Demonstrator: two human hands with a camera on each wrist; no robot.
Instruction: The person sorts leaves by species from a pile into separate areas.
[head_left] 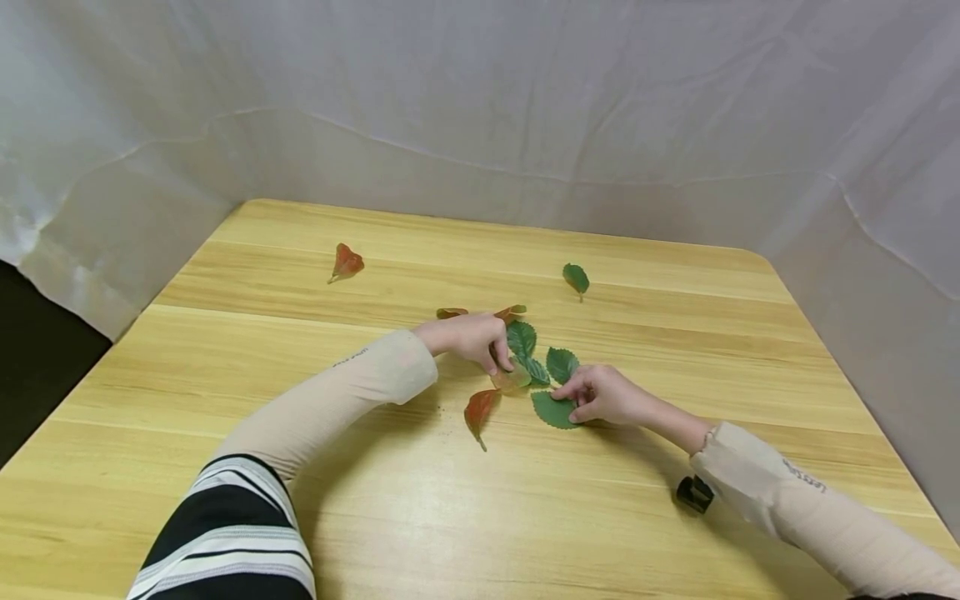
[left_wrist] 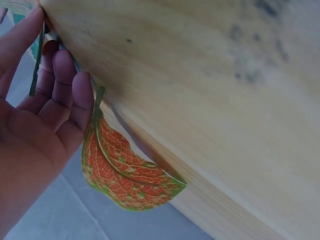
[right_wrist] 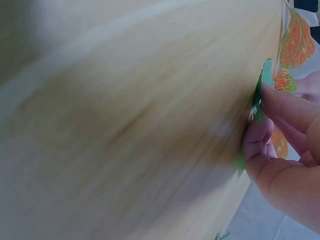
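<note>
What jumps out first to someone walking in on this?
Two hands meet over a cluster of green leaves mid-table: the left hand touches them, the right hand pinches one green leaf. A red leaf lies alone far left on the wooden table.

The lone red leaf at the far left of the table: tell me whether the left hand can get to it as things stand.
Probably yes. The left hand rests on the leaf cluster, and only bare table lies between it and the red leaf; nothing blocks the way.
</note>
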